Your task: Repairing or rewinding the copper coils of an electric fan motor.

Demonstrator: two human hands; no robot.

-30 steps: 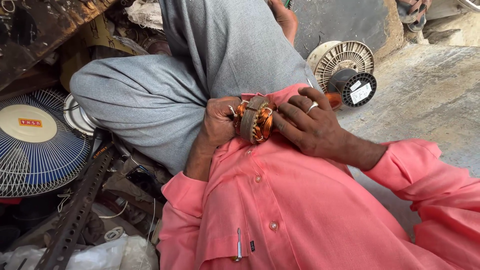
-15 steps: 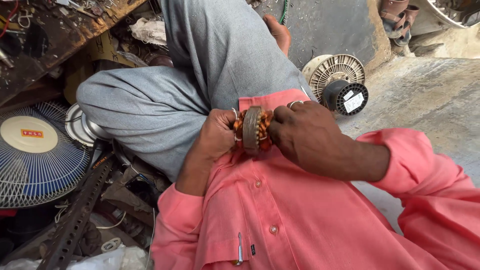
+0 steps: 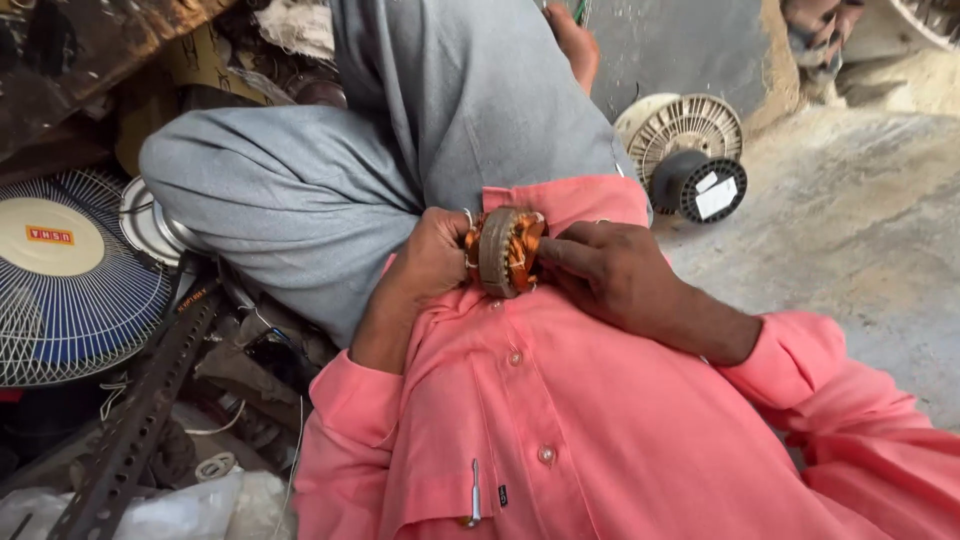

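Note:
A round fan motor stator (image 3: 505, 252) with copper windings and a grey metal core rests on edge against my pink shirt, over my lap. My left hand (image 3: 425, 262) grips its left side with curled fingers. My right hand (image 3: 612, 275) presses on its right side, fingertips on the windings. Both sleeves are pink, and my grey trouser legs are folded in front of me.
A blue and white fan guard (image 3: 70, 275) lies at the left among scrap, wires and a perforated metal bar (image 3: 135, 430). A black and white fan motor housing (image 3: 695, 160) lies on the concrete floor (image 3: 860, 230) at the right. A pen is clipped to my shirt pocket (image 3: 475, 492).
The stator has turned from its face being partly shown to standing edge-on between my hands. My right hand has slid from over its top to its right side.

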